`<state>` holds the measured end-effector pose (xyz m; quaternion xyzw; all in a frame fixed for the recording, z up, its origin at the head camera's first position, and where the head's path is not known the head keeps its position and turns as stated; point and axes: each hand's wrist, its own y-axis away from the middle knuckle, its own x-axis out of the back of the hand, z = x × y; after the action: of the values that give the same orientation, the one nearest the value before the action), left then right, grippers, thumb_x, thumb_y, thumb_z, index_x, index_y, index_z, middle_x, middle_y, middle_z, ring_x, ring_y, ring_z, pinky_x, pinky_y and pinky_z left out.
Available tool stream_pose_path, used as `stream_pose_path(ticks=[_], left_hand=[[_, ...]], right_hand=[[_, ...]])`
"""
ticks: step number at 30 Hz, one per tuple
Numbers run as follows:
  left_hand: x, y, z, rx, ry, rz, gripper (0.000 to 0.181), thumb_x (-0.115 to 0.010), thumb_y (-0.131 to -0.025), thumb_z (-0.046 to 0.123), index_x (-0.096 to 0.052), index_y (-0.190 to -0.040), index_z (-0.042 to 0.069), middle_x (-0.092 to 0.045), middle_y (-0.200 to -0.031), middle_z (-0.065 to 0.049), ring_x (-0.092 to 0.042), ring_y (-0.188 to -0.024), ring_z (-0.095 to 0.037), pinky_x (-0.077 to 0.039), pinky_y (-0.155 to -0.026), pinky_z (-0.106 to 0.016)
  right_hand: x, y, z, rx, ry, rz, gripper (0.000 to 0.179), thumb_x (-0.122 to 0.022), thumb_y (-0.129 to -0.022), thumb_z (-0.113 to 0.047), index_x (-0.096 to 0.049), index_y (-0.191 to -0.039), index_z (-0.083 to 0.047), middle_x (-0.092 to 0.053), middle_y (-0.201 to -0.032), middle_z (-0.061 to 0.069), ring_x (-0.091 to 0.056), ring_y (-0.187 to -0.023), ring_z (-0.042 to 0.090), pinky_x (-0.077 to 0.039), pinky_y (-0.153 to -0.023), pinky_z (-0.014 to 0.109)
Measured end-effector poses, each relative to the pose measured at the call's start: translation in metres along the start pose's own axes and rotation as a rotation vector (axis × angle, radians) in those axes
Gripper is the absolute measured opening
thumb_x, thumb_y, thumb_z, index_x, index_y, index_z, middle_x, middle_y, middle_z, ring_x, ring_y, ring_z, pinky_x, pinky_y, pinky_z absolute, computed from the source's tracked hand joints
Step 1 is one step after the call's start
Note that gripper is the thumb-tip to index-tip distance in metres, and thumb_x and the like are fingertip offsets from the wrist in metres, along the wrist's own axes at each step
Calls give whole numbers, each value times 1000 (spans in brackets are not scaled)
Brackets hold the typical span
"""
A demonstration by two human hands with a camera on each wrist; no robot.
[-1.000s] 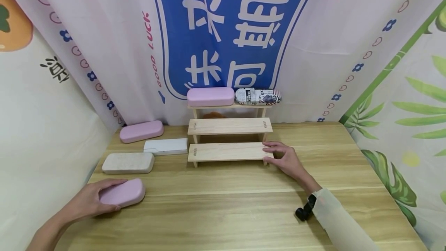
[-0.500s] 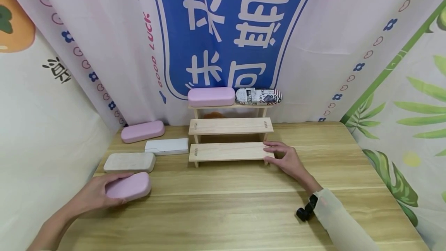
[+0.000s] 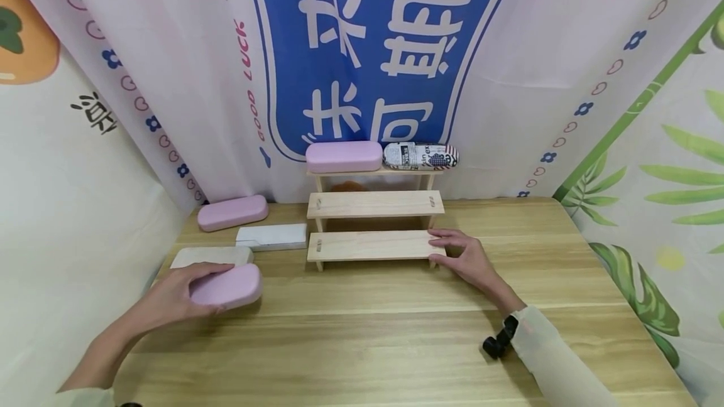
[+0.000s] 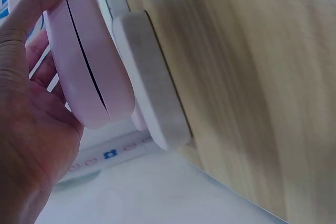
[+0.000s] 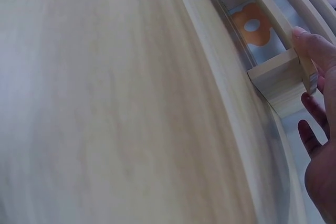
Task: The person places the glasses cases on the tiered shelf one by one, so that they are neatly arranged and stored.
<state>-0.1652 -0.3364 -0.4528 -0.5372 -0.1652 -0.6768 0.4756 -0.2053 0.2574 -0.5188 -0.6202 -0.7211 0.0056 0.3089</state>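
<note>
My left hand point(image 3: 172, 299) grips a pink glasses case point(image 3: 233, 286) by its left end, in front of the grey-white case point(image 3: 200, 257) and partly covering it in the head view. Thumb and fingers lie on opposite sides of the pink case point(image 4: 86, 51) in the left wrist view, where a dark seam runs along its edge. My right hand point(image 3: 465, 260) pinches the right end of the lowest board point(image 3: 367, 246) of a three-step wooden rack. From the right wrist, the thumb point(image 5: 315, 45) rests on the board's top, with fingers below its end.
On the rack's top step sit another pink case point(image 3: 344, 157) and a newspaper-print case point(image 3: 420, 156). The middle step point(image 3: 373, 205) is bare wood. Left of the rack lie a white case point(image 3: 271, 237) and a pink case point(image 3: 233, 213). A printed curtain point(image 3: 498, 118) hangs behind the table.
My left hand has moved the pink case up and rightward from the table's front left, now overlapping the grey-white case. The right hand has stayed on the rack.
</note>
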Motion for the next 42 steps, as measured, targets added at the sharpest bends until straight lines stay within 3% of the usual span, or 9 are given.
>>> stream_pose_path(ticks=[6,12,20,27,33,42], left_hand=[[3,-16,11,-3,7,-25,75,-102,-64,31,-74,-132,16,-76,-124,-10,-67,-105,-17,-53,-77,-26],[1,-29,18,-58,15,-2,74,-102,-63,27,-75,-130,15,-77,-121,-7,-70,-106,-20,-49,-83,-15],[2,-45,25,-18,30,-59,74,-100,-69,35,-73,-134,15,-76,-123,-8,-67,-102,-17,-54,-78,-30],[3,-63,35,9,57,-110,73,-98,-72,32,-70,-137,13,-74,-127,-10,-66,-104,-20,-54,-82,-36],[0,-77,42,-8,37,-101,73,-97,-73,28,-70,-138,10,-73,-132,-11,-68,-113,-25,-54,-88,-42],[-5,-96,52,-24,68,-93,71,-97,-72,21,-71,-137,7,-73,-132,-13,-66,-113,-23,-54,-90,-42]], right_hand=[[2,0,23,-14,23,-3,32,-88,-84,-1,-80,-116,-1,-69,-139,17,-59,-135,39,-35,-113,14],[5,1,-1,-11,14,-11,29,-85,-86,2,-79,-114,4,-69,-137,20,-59,-134,40,-35,-113,14],[7,2,-7,2,33,-7,28,-85,-85,4,-78,-113,5,-68,-136,25,-59,-132,44,-36,-114,15],[6,1,17,-3,47,-17,31,-86,-85,3,-78,-115,5,-68,-138,24,-58,-134,45,-34,-114,13],[7,0,29,3,43,-15,34,-88,-84,-1,-80,-117,-3,-69,-139,16,-59,-134,40,-33,-114,13],[8,1,33,28,40,-19,32,-89,-86,-11,-81,-117,-11,-71,-139,9,-62,-133,32,-37,-114,15]])
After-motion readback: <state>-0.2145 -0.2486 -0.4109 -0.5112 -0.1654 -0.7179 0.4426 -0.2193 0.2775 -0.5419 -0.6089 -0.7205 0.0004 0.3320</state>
